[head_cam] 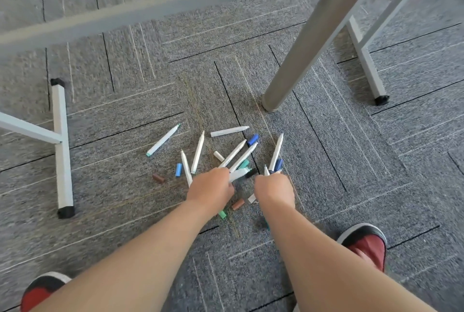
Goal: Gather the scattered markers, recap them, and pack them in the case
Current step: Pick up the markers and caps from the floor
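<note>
**Gathering under way, recapping not yet begun**

The left hand (211,187) is curling its fingers tight round a bunch (239,154) of markers, which are fanning out away from the person. The right hand (275,187), just beside it, is clamping a marker (276,152) with its tip pointing away. A blue cap (278,164) is sitting against that marker, and I cannot tell whether the hand is holding it too.

Both hands are working low over the carpet (113,186), in the middle of the scatter, on the person's side of the table leg (301,60).

Judging by the bare tips, the person is gathering and no recapping is happening yet. Next, the strays (197,152) to the left, one green-tipped (163,140), need sweeping in. After that, each loose cap needs matching by colour, such as brown (158,178), pale blue (178,170) and green (222,214). The case is not in view.

The markers are looking slim and white, tapering to a point, with colour only at the ends. The caps are short, stubby and easy to miss.
</note>
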`<state>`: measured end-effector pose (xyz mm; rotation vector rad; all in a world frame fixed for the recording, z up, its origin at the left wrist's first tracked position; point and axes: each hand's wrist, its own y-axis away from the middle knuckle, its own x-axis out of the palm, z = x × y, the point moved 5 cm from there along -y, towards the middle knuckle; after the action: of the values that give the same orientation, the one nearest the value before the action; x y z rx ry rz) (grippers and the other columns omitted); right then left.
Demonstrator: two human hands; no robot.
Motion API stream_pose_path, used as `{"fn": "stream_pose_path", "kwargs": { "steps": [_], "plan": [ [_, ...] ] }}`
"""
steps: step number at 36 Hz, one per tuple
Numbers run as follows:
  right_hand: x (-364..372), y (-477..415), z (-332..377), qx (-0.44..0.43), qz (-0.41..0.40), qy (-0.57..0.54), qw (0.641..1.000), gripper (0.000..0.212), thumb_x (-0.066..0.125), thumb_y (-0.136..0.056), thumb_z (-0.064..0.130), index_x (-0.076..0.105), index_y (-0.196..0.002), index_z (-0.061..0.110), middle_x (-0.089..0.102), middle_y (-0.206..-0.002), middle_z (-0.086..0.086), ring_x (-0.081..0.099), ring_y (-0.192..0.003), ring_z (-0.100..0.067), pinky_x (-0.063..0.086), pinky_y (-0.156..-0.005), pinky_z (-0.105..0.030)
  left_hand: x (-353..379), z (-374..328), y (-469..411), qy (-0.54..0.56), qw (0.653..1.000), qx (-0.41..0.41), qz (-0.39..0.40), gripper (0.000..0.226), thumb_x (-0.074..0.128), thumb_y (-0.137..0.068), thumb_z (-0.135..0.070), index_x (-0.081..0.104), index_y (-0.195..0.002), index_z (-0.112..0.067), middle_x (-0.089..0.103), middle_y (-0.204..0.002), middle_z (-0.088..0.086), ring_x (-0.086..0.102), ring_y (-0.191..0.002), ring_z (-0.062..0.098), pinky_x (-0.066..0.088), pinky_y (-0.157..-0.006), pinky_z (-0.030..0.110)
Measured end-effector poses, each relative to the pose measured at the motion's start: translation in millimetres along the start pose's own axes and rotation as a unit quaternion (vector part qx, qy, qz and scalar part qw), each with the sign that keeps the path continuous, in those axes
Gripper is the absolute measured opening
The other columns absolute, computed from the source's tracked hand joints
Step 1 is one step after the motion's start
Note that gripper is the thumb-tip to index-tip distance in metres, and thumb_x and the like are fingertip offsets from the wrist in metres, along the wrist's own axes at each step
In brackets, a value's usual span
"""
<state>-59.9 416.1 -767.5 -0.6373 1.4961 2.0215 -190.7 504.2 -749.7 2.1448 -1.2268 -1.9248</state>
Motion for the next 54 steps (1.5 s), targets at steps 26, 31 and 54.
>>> {"fn": "stream_pose_path", "kwargs": {
  "steps": [26, 31, 54],
  "plan": [
    [-43.5, -58.4, 52.7, -0.087, -0.062, 0.025, 0.994, 0.022, 0.056, -0.096, 0.017, 0.055, -0.112, 0.003, 0.06, -0.085, -0.007, 0.06, -0.076, -0.024, 0.053, -0.067, -0.035, -22.7, -33.3, -67.9, 0.055, 0.993, -0.096, -0.036, 0.006, 0.057, -0.098, -0.015, 0.054, -0.099, -0.01, 0.053, -0.075, 0.0, 0.052, -0.065, 0.019, 0.039, -0.057, 0.034],
    [-42.4, -64.8, 50.7, -0.077, -0.066, 0.051, 0.994, 0.027, 0.061, -0.095, 0.027, 0.063, -0.11, 0.005, 0.069, -0.09, -0.009, 0.067, -0.078, -0.026, 0.056, -0.066, -0.034, -20.2, -35.6, -74.2, -0.001, 0.997, -0.075, -0.016, 0.007, 0.056, -0.094, -0.006, 0.06, -0.098, -0.009, 0.051, -0.071, 0.0, 0.05, -0.064, 0.019, 0.038, -0.056, 0.033],
    [-25.6, -42.0, 87.0, -0.137, -0.006, 0.004, 0.991, 0.019, 0.047, -0.092, 0.027, 0.054, -0.101, 0.012, 0.065, -0.083, -0.003, 0.062, -0.066, -0.019, 0.047, -0.057, -0.032, -42.0, -6.2, -65.4, 0.018, 0.995, -0.092, -0.028, 0.007, 0.055, -0.095, -0.017, 0.054, -0.1, -0.012, 0.047, -0.074, -0.002, 0.052, -0.073, 0.023, 0.035, -0.057, 0.034]
  ]
}}
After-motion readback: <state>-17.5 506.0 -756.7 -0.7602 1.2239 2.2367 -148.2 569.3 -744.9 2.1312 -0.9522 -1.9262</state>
